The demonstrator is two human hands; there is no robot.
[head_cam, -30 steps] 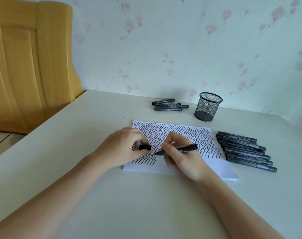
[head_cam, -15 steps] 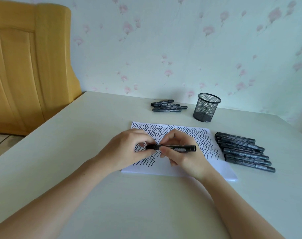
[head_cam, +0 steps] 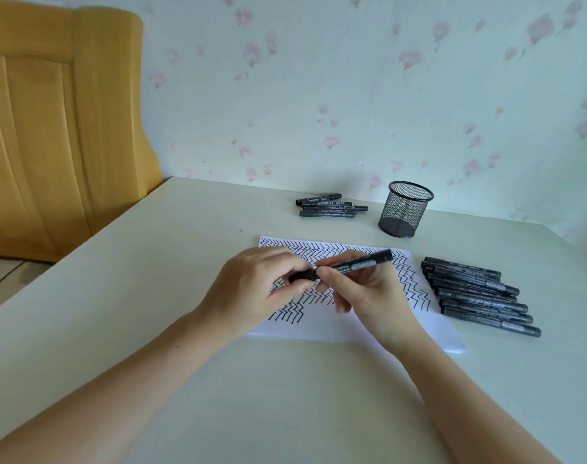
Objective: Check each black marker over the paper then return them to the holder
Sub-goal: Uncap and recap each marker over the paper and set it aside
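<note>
The mesh holder (head_cam: pixel 405 209) is seen upright on the bench (head_cam: pixel 151 296); no marker can be made out inside. One black marker (head_cam: pixel 352 264) is held above the paper (head_cam: pixel 335 326), pinched by the right hand (head_cam: pixel 369 293); its cap end is gripped and partly hidden by the left hand (head_cam: pixel 255 289).

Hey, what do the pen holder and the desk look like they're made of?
Pen holder: black metal wire mesh, most likely; the wall shows through its fine grid, with a solid rim and base. Desk: pale cream, smooth matte top with a faint grain, probably laminate or painted board; the look alone can't settle which.
</note>
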